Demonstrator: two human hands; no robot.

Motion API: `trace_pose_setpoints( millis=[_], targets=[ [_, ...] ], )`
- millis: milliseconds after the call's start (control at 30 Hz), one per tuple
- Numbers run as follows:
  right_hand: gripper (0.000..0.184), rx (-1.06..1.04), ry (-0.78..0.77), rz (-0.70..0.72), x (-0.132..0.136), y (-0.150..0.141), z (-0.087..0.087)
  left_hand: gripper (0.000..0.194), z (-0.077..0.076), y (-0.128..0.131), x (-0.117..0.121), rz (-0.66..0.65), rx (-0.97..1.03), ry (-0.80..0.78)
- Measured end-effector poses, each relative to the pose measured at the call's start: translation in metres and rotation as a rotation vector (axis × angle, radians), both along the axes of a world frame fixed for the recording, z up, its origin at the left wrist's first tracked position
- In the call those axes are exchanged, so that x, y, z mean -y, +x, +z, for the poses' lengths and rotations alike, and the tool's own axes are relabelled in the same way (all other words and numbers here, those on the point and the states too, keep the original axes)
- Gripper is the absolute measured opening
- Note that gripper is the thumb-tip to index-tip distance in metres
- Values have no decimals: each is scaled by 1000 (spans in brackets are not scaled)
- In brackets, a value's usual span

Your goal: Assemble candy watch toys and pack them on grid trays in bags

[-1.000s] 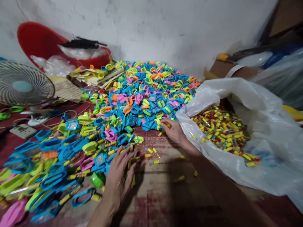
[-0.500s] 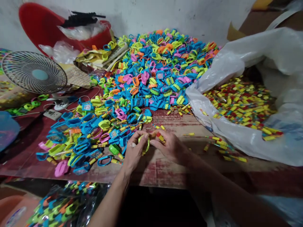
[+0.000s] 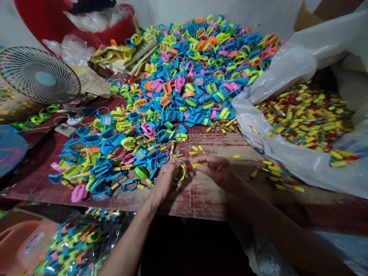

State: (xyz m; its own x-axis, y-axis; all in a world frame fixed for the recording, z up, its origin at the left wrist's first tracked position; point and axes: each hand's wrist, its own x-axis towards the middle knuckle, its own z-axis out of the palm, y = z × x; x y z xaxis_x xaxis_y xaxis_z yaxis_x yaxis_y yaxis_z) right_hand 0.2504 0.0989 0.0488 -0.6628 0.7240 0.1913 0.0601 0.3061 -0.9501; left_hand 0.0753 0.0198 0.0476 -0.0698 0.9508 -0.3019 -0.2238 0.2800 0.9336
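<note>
Counter [image 3: 198,201], mid-frame: left hand [image 3: 166,178] grips lime band [image 3: 184,175], right hand [image 3: 220,170] pinches yellow tube [image 3: 195,166], both now brought close together.

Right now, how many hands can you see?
2: the left hand holds a yellow-green band; the right hand, beside it, holds a small red-and-yellow tube. Neither is fully hidden.

1. Readable text: none on any surface.
2. Tub [image 3: 13,247]: an oval label [image 3: 34,243], white with dark blue marking, is fixed to the orange wall. Lettering too small to read.
3. Near blue watch [image 3: 106,120]: the square face carries a pale, pinkish print. Characters not legible.
4. Far blue watch [image 3: 199,81]: the square face carries a similar print. Not legible.
5. White bag [image 3: 276,53]: bluish marks at lower right, possibly print; blurred.
</note>
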Motion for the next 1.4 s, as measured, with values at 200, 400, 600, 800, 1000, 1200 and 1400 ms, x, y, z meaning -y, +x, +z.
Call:
trace_pose_setpoints(
  millis=[200, 400, 600, 800, 1000, 1200, 1400],
  targets=[
    [17, -52, 54, 70, 2, -1, -2, 19, 5, 4, 2, -8, -61, -44],
    [19, -28, 55, 45, 3, 0, -3, 21, 10, 3, 4, -82, -132, -13],
    [18, -48, 11, 59, 6, 0, -6, 20, 3, 0, 4, -91, -211, 14],
    [21, 12, -40, 73, 7, 3, -9, 23, 5, 3, 4, -121, -199, -6],
    [19, 53, -10, 80, 7, 4, -13, 21, -9, -1, 5, -135, -169, -29],
    [15, 107, 171, 87, 12, 6, 0, 23, -7, -2, 9, -189, -170, 3],
    [14, 139, 383, 113, 35, 31, -2, 26, -1, 12, 25, -349, -193, -45]
  ],
)
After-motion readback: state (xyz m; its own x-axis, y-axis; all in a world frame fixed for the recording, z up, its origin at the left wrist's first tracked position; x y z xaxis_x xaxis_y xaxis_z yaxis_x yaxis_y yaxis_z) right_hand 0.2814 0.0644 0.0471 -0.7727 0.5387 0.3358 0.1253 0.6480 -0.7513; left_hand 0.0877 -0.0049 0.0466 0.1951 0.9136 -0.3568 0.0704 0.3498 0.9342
